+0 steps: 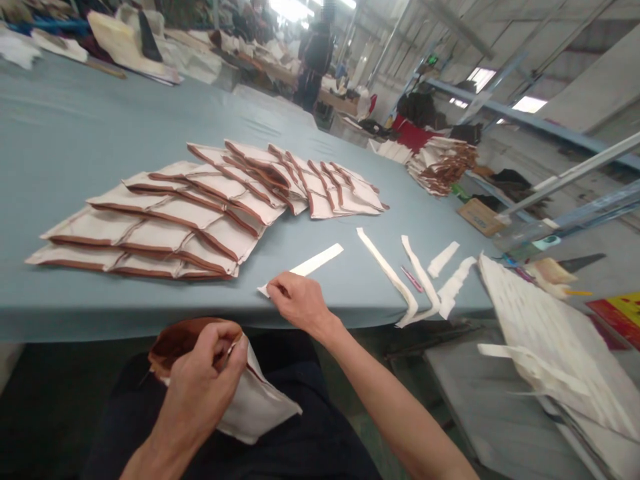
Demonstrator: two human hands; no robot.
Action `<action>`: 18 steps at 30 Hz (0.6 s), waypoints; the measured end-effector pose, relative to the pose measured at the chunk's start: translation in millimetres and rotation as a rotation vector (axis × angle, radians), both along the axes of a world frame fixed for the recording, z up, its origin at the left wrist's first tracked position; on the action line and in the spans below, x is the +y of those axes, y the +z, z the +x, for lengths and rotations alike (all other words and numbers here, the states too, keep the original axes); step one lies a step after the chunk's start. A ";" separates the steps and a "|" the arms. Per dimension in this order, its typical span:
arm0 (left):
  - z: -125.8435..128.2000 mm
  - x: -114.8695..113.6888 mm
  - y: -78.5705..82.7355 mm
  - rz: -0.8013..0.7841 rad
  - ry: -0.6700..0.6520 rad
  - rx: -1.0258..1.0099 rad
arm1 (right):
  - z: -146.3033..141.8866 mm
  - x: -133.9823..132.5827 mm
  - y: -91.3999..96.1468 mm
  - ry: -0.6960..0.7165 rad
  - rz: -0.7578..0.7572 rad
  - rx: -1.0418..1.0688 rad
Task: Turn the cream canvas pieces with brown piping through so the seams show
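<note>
Your left hand (203,377) pinches the rim of a white bag (260,408), brown lining inside; your right hand (300,301) pinches a strip (321,259) near the front edge of the table (350,290).

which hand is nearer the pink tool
Right. The right hand is left of the pink tool, at a white strip; the left hand is farther left, holding a pouch.

The blue-green table (75,127) carries overlapping rows of cream pouches (207,183) with brown edges, several white strips (443,259), a small pink tool (412,279) among them and, toward its far right, a cream-and-brown pile (443,163)
</note>
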State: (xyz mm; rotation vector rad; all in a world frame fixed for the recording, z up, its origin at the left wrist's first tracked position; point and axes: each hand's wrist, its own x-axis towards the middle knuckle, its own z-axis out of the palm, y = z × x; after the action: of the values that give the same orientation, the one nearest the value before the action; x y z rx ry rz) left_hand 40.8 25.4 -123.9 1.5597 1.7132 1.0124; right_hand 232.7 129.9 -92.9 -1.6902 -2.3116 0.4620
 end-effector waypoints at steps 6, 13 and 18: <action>15.8 37.9 10.5 -0.068 -0.015 -0.038 | 7.9 4.6 -4.8 -0.089 -0.062 0.165; 28.0 68.2 -3.2 -0.149 -0.007 -0.088 | 17.8 1.5 -13.7 -0.089 -0.071 0.305; 20.2 78.3 -10.3 -0.190 -0.048 -0.106 | 19.7 5.3 -17.0 -0.025 -0.038 0.334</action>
State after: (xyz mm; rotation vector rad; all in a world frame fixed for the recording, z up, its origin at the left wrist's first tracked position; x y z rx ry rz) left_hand 61.1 103.7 -134.2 1.3950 1.6404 0.8650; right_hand 252.3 135.2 -109.9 -1.5215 -2.0506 0.7265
